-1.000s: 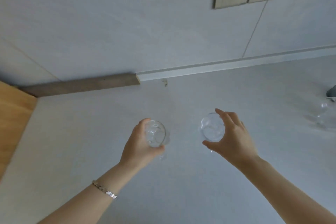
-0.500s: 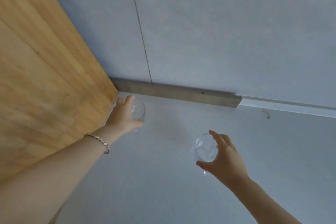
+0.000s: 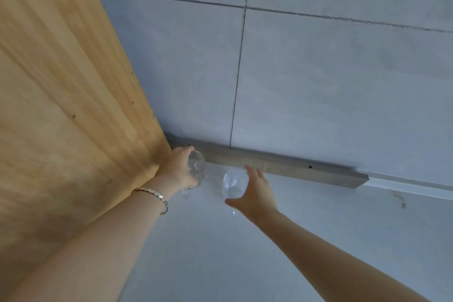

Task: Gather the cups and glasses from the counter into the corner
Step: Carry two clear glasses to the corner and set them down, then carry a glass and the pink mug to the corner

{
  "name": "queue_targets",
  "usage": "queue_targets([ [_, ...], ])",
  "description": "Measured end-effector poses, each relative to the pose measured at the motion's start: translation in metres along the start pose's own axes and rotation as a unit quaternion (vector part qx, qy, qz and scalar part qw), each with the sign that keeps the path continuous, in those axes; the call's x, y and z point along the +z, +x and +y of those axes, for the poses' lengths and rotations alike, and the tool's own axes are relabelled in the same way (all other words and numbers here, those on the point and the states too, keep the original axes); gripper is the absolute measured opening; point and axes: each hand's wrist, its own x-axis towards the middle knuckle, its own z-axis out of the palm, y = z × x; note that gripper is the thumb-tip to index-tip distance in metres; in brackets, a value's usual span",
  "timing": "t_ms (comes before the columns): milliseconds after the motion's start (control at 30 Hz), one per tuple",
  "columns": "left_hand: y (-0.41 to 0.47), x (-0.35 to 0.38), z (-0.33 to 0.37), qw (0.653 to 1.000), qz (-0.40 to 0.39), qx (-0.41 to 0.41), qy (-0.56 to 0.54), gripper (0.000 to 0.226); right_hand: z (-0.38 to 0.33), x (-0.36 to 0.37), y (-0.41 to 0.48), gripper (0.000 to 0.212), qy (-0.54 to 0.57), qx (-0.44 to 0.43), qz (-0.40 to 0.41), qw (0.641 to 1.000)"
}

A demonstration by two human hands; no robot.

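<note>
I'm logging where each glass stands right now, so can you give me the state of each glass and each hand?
left glass: clear, in the corner, gripped
right glass: clear, beside the left glass, apart from it, gripped
left hand: closed around the left glass
right hand: fingers and thumb around the right glass

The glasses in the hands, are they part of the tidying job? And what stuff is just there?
Part of the job:
- clear round glass held in the left hand
- clear round glass in the right hand
- pale grey counter, corner end

Just there:
- light wooden side panel
- grey tiled wall
- grey-brown strip along the wall's foot
- silver bracelet
</note>
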Motion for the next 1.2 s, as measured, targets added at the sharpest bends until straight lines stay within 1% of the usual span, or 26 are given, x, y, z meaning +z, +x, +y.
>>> queue_targets([
  [167, 0.008, -0.002, -0.009, 0.999, -0.018, 0.021, 0.032, 0.092, -0.027, 0.02, 0.037, 0.089, -0.002, 0.003, 0.009, 1.0],
  [300, 0.009, 0.0, -0.011, 0.998, -0.019, 0.021, 0.051, 0.095, -0.033, 0.032, 0.04, 0.099, 0.019, -0.01, 0.0, 1.0],
  [367, 0.008, 0.0, -0.011, 0.997, -0.008, 0.015, 0.071, 0.096, -0.031, 0.029, 0.034, 0.105, 0.035, -0.004, -0.016, 0.999],
  [400, 0.005, 0.0, -0.01, 0.996, -0.001, 0.008, 0.088, 0.095, -0.028, 0.026, 0.029, 0.105, 0.032, -0.003, -0.025, 0.999],
  [467, -0.004, -0.001, -0.005, 0.99, 0.013, 0.013, 0.14, 0.091, -0.014, 0.015, 0.016, 0.095, 0.005, -0.002, -0.046, 0.999],
  [533, -0.021, 0.002, 0.003, 0.981, 0.034, 0.053, 0.182, 0.085, 0.01, 0.0, -0.001, 0.078, -0.025, 0.012, -0.077, 0.997],
  [600, -0.037, 0.014, 0.009, 0.977, 0.047, 0.085, 0.187, 0.075, 0.041, -0.018, -0.019, 0.058, -0.045, 0.039, -0.12, 0.991],
  [633, -0.048, 0.02, 0.017, 0.977, 0.041, 0.096, 0.187, 0.066, 0.057, -0.028, -0.029, 0.049, -0.054, 0.054, -0.142, 0.987],
  [667, -0.061, 0.026, 0.03, 0.975, 0.024, 0.113, 0.191, 0.051, 0.072, -0.039, -0.041, 0.045, -0.064, 0.069, -0.161, 0.983],
  [733, -0.089, 0.041, 0.064, 0.971, -0.041, 0.129, 0.197, 0.014, 0.104, -0.06, -0.066, 0.044, -0.096, 0.095, -0.183, 0.974],
  [767, -0.101, 0.052, 0.08, 0.968, -0.088, 0.127, 0.196, 0.005, 0.121, -0.07, -0.079, 0.045, -0.113, 0.106, -0.186, 0.97],
  [833, -0.115, 0.078, 0.114, 0.962, -0.169, 0.113, 0.184, 0.007, 0.156, -0.092, -0.104, 0.046, -0.135, 0.131, -0.183, 0.965],
  [933, -0.13, 0.123, 0.174, 0.946, -0.237, 0.129, 0.179, 0.002, 0.214, -0.128, -0.145, 0.047, -0.141, 0.173, -0.175, 0.959],
  [1000, -0.141, 0.153, 0.218, 0.935, -0.26, 0.15, 0.191, 0.005, 0.253, -0.154, -0.175, 0.048, -0.133, 0.2, -0.166, 0.956],
  [1100, -0.16, 0.202, 0.287, 0.924, -0.281, 0.175, 0.193, 0.02, 0.315, -0.195, -0.219, 0.05, -0.119, 0.23, -0.15, 0.954],
  [1200, -0.18, 0.256, 0.358, 0.912, -0.295, 0.205, 0.199, 0.02, 0.384, -0.239, -0.262, 0.05, -0.107, 0.258, -0.132, 0.951],
])
